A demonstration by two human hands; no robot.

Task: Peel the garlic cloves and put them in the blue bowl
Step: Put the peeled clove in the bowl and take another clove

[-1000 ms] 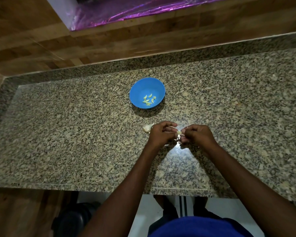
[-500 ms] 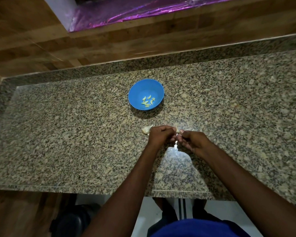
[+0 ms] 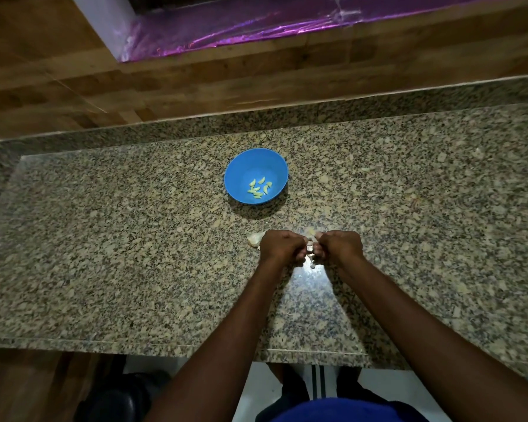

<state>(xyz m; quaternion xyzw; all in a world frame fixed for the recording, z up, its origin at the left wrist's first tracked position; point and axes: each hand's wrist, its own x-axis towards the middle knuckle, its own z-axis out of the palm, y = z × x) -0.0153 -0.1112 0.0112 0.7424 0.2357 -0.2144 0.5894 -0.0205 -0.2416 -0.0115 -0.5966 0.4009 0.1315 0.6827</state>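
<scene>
A blue bowl (image 3: 240, 170) stands on the granite counter (image 3: 104, 239) and holds several peeled pale-green garlic cloves (image 3: 259, 189). Just in front of it, my left hand (image 3: 280, 246) and my right hand (image 3: 339, 246) meet knuckle to knuckle, fingers curled, pinching a small garlic clove (image 3: 310, 251) between them; the clove is mostly hidden. A pale piece of garlic or skin (image 3: 254, 239) lies on the counter beside my left hand. Another bit of skin (image 3: 310, 231) shows just beyond the fingers.
A wooden wall panel (image 3: 195, 86) runs behind the counter, with a purple foil-lined opening (image 3: 256, 22) above. The counter's front edge (image 3: 165, 345) is near my body. Dark objects sit on the floor (image 3: 113, 397) below left.
Both hands have drawn closer together over the clove and shifted slightly, working the clove between the fingertips. The bowl and the loose garlic piece have not moved.
</scene>
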